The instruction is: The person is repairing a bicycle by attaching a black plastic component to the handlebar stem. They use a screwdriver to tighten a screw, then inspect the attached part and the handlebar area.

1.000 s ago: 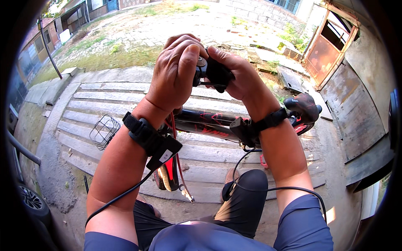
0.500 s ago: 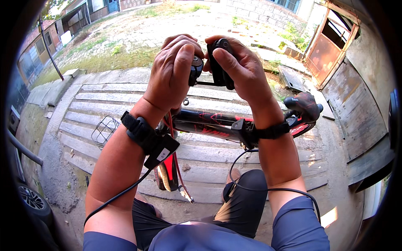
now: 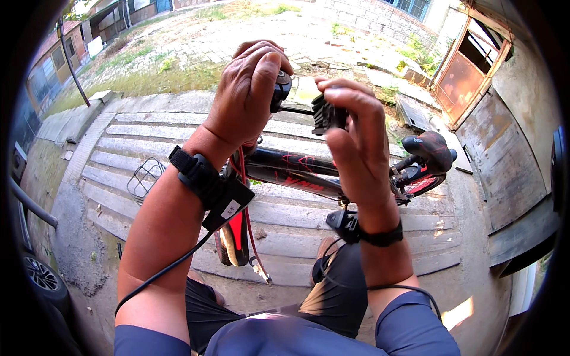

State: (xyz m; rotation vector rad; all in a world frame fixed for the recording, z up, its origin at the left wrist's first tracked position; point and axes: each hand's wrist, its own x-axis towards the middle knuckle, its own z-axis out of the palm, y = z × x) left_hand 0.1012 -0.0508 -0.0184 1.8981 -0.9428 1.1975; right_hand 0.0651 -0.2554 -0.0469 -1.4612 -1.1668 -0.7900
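Note:
My left hand (image 3: 243,89) is wrapped round a rounded black part with a grey face (image 3: 282,88); its exact kind I cannot make out. A thin dark rod (image 3: 300,110) runs from that part to a black ridged folding multi-tool (image 3: 323,116). My right hand (image 3: 363,148), slightly blurred, has its fingers over the tool and its thumb below. Beneath both hands is a bicycle: a black frame (image 3: 297,172) with red marks, a dark saddle (image 3: 430,149) to the right and a red-and-black front wheel (image 3: 233,237). A red cable (image 3: 247,222) hangs beside the wheel.
A wire basket (image 3: 144,181) lies on the slatted stone paving (image 3: 148,132) at left. Car wheel (image 3: 46,276) stands at lower left. Rusty metal door (image 3: 466,74) and wooden panel (image 3: 510,163) border the right. Black wires run from both wrist straps along my arms.
My right hand has come lower and turned, so the multi-tool now shows its ridged side. My left hand has stayed almost in place on the rounded part.

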